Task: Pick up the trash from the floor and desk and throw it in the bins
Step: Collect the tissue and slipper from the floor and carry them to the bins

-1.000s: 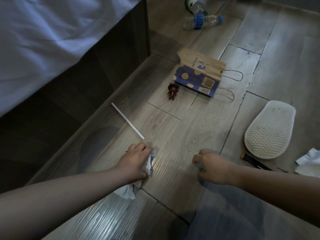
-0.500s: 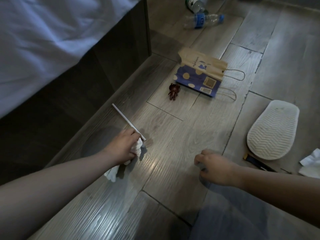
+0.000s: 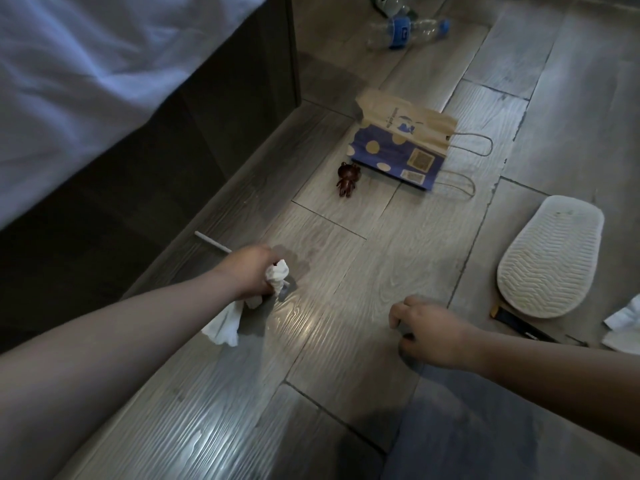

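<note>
Over floor (image 3: pixel 349 258), fisted hands (image 3: pixel 247 271) (image 3: pixel 436 336); probably tissue (image 3: pixel 225 323).

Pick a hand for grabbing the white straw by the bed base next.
Left, probably. The left hand is right over the white straw at its near end, though it also grips a crumpled tissue. The right hand sits apart, fingers curled, nearer the slipper.

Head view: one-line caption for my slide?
Left hand grips crumpled tissue over the white straw beside the bed; right hand curled nearby.
</note>
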Tool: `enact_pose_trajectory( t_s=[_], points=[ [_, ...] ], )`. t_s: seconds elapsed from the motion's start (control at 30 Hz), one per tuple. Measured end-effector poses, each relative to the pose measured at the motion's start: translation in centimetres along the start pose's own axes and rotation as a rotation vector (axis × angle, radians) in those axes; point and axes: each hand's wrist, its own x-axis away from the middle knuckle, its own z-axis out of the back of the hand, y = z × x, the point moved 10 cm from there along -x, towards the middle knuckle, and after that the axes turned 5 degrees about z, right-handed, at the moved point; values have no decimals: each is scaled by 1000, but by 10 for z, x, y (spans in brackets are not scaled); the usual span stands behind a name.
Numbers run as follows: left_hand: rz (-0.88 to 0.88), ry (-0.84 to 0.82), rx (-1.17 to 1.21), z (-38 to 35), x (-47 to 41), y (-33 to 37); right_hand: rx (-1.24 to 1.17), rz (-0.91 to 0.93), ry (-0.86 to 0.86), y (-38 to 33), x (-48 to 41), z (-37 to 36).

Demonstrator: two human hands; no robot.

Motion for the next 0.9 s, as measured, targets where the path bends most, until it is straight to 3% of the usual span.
enact_pose_trajectory(
  t_s=[0.13, 0.27, 0.53, 0.67, 0.73, 0.9],
  points=[
    [89, -63, -120, -3, 2, -4, 5, -5, -12, -1, 1, 1],
    [78, -107, -84, 0, 4, 3, -11, -8, -41, -1, 5, 3],
    [17, -178, 430, 12, 6, 33, -31, -67, -65, 12, 19, 16],
    [92, -207, 540, 21, 11, 20, -40, -101, -56, 21, 28, 25],
    [94, -313, 606, 15, 21, 20, -25, -105, -62, 21, 31, 25],
    [292, -314, 969, -9, 41, 0, 16, -69, -101, 9, 32, 15]
  ],
)
